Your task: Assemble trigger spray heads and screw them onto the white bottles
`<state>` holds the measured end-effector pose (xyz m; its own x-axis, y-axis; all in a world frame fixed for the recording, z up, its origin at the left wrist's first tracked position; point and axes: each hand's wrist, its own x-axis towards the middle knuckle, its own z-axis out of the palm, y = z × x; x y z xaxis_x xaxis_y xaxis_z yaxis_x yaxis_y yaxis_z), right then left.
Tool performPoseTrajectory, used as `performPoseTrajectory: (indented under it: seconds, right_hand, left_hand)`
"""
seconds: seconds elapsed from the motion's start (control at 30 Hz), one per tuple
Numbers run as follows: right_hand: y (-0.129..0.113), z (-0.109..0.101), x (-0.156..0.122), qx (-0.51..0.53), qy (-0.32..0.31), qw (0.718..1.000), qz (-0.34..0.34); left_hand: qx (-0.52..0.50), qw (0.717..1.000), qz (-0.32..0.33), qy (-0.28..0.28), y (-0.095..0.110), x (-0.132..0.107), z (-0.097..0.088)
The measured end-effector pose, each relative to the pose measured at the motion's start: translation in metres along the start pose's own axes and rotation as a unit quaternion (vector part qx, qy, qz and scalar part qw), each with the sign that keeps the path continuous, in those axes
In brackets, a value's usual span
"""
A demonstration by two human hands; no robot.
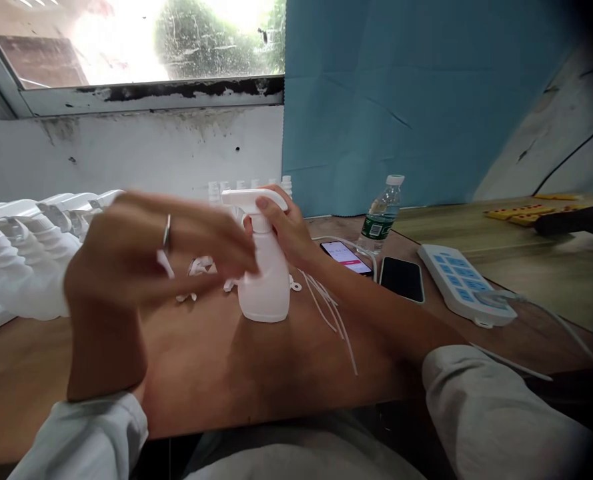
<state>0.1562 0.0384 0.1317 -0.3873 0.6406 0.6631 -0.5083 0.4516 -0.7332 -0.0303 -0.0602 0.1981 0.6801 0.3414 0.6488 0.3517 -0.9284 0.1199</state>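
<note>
Your right hand (293, 230) is closed around the top of the spray bottle (266, 287), upright over the surface (191, 380); I cannot tell if its base touches. Your left hand (131, 235) is blurred, half bent near the bottle; whether it holds something, I cannot tell. If your right hold is loose, a push from the left could tip the bottle.

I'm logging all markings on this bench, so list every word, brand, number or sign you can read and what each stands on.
None can be read with certainty.
Lit phone screen: digits and a red button, too blurred to quote.
Green bottle label: pale print and a barcode, too small to read.
Power strip at right: blue panels, no legible lettering.
Spray bottle: no lettering visible.
</note>
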Motion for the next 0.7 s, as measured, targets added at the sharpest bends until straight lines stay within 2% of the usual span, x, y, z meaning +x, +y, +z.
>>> performPoseTrajectory:
  seconds: [0.03, 0.07, 0.1, 0.13, 0.2, 0.3, 0.47, 0.57, 0.7]
  right_hand:
    - [0.000, 0.000, 0.000, 0.002, -0.001, 1.000, 0.001]
    - [0.001, 0.000, 0.000, 0.006, -0.004, 1.000, 0.001]
    - [0.001, 0.001, 0.000, 0.009, -0.007, 1.000, 0.001]
    - [0.002, 0.001, -0.001, 0.012, -0.009, 1.000, 0.001]
    - [0.002, 0.000, -0.001, 0.013, -0.014, 1.000, 0.001]
    - [0.003, -0.003, -0.002, 0.029, -0.035, 0.999, -0.007]
    - [0.004, -0.009, -0.004, 0.089, -0.080, 0.993, -0.019]
    - [0.005, -0.009, -0.006, 0.064, -0.069, 0.995, -0.029]
    - [0.006, -0.010, -0.006, 0.023, -0.054, 0.998, -0.008]
  left_hand:
    - [0.035, 0.994, 0.024, 0.103, -0.015, 0.010, -0.001]
    - [0.072, 0.984, 0.030, 0.158, -0.029, 0.019, 0.000]
    - [0.089, 0.980, 0.017, 0.178, -0.041, 0.026, 0.002]
    - [0.082, 0.980, 0.001, 0.179, -0.051, 0.031, 0.004]
    - [0.057, 0.990, -0.039, 0.127, -0.063, 0.037, 0.010]
    - [0.051, 0.993, -0.074, 0.072, -0.066, 0.036, 0.018]
    - [-0.004, 0.990, -0.113, 0.086, -0.065, 0.034, 0.023]
    - [-0.028, 0.989, -0.119, 0.079, -0.067, 0.034, 0.023]
    - [-0.032, 0.990, -0.116, 0.079, -0.068, 0.034, 0.024]
